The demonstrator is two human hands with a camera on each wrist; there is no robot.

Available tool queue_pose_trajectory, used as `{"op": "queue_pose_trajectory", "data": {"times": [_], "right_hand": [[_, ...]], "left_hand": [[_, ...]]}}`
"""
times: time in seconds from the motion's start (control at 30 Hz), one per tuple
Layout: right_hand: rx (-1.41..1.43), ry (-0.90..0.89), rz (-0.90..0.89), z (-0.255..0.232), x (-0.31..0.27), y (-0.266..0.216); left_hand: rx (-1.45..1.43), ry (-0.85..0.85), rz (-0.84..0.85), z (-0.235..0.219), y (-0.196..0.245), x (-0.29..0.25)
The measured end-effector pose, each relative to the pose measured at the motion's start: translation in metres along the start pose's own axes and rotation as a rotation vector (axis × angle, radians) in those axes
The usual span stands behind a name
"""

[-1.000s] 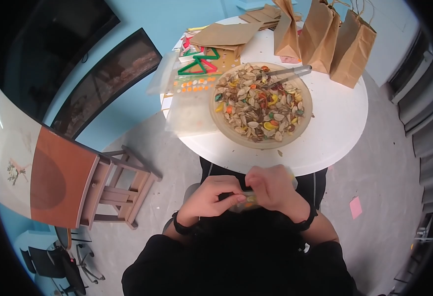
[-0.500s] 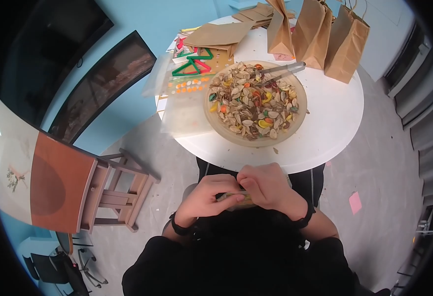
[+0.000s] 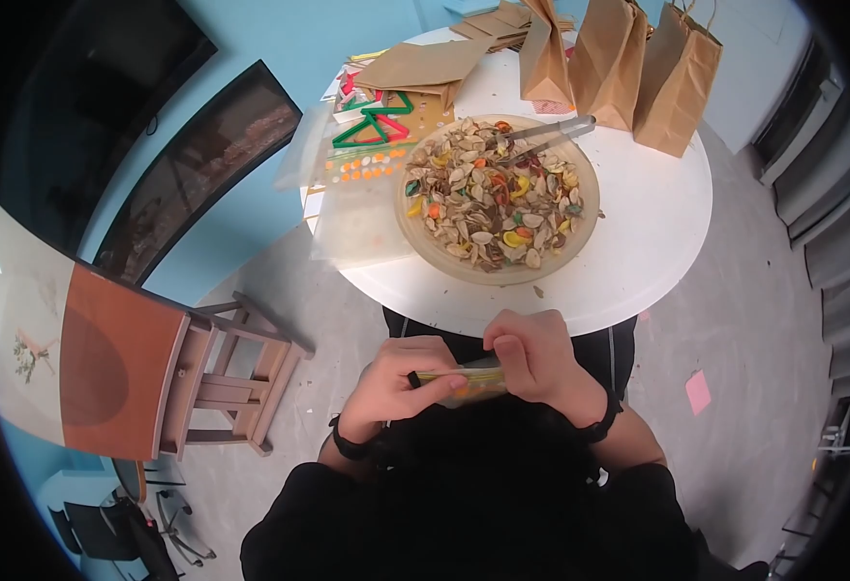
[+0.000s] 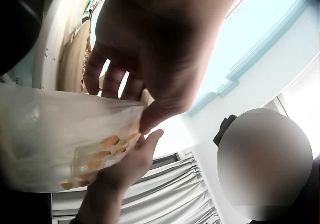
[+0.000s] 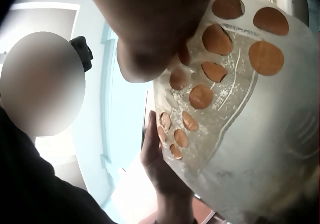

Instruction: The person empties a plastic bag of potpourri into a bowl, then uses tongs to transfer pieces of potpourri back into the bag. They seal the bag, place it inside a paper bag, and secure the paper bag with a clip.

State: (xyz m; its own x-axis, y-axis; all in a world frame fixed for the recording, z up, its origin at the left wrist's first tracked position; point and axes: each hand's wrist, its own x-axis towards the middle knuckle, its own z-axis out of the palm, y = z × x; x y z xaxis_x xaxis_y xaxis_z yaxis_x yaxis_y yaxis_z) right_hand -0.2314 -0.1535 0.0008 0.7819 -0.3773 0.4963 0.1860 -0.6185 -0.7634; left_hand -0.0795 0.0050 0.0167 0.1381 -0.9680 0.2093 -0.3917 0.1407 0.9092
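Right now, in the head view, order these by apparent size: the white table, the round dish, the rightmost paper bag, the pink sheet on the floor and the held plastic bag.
1. White table
2. Round dish
3. Rightmost paper bag
4. Pink sheet
Held plastic bag: partly covered, so not ranked.

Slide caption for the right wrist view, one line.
Left hand and right hand hold an orange-dotted plastic bag by one edge.

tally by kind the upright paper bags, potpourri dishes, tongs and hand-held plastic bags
Upright kraft paper bags: 3
Round potpourri dish: 1
Pair of tongs: 1
Orange-dotted plastic bag, gripped by left hand and right hand: 1
Total: 6
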Motion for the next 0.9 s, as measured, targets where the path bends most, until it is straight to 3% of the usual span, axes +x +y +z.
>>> {"op": "queue_pose_trajectory", "data": {"times": [0.1,0.2,0.3,0.5,0.9], "right_hand": [[-0.047,0.053,-0.058,-0.001,0.001,0.004],[-0.072,0.142,-0.005,-0.009,0.005,0.007],[0.020,0.086,-0.056,-0.011,-0.002,0.008],[-0.005,0.297,0.020,-0.020,0.003,0.013],[-0.106,0.107,-0.003,-0.017,-0.002,0.011]], "left_hand": [[0.015,0.045,0.011,0.000,0.001,0.001],[-0.038,0.052,-0.015,-0.009,0.003,-0.005],[-0.054,0.058,0.014,-0.008,0.003,-0.004],[-0.071,0.033,0.031,-0.018,-0.005,-0.009],[0.066,0.082,-0.060,-0.010,0.003,-0.005]]}}
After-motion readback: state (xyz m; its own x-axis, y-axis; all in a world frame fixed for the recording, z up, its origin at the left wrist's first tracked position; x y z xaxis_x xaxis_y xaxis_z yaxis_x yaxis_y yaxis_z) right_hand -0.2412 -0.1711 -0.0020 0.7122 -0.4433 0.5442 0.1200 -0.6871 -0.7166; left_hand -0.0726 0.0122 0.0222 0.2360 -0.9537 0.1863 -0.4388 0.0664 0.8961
